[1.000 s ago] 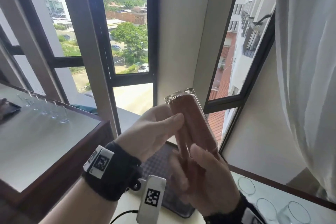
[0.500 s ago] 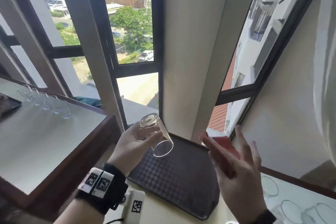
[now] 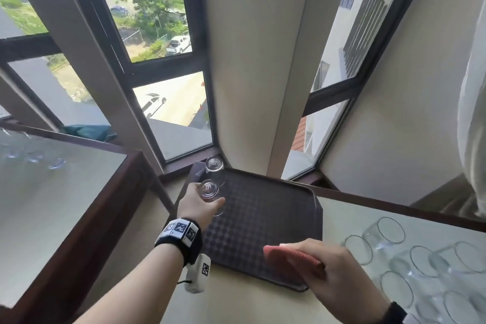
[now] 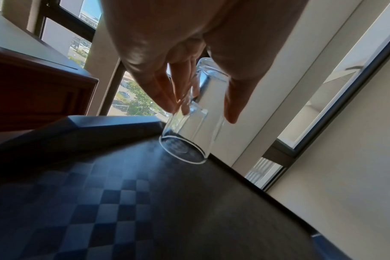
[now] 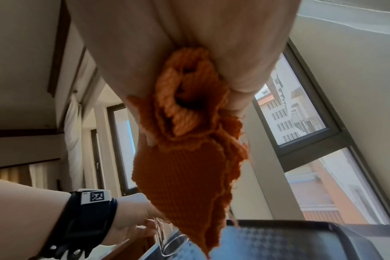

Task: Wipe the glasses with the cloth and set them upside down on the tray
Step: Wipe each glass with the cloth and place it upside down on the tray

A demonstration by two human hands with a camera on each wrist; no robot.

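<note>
My left hand (image 3: 200, 204) grips a clear glass (image 3: 210, 193) mouth down over the far left part of the dark tray (image 3: 263, 218). In the left wrist view the glass (image 4: 189, 133) is tilted, its rim just above or touching the tray floor (image 4: 145, 202); which, I cannot tell. Another glass (image 3: 214, 167) stands upside down at the tray's far left corner. My right hand (image 3: 326, 271) grips a bunched orange cloth (image 3: 292, 256) over the tray's near right edge. From the right wrist the cloth (image 5: 189, 158) hangs below the palm.
Several clear glasses (image 3: 410, 268) stand mouth up on the glass-topped table to the right of the tray. More glasses (image 3: 34, 155) stand on a wooden-edged table at the left. Windows and a wall corner (image 3: 249, 87) rise right behind the tray. A white curtain (image 3: 473, 113) hangs far right.
The cloth came out of the glass and my hands parted. The left hand turned the glass mouth down and lowered it to the tray; the right hand dropped with the cloth.
</note>
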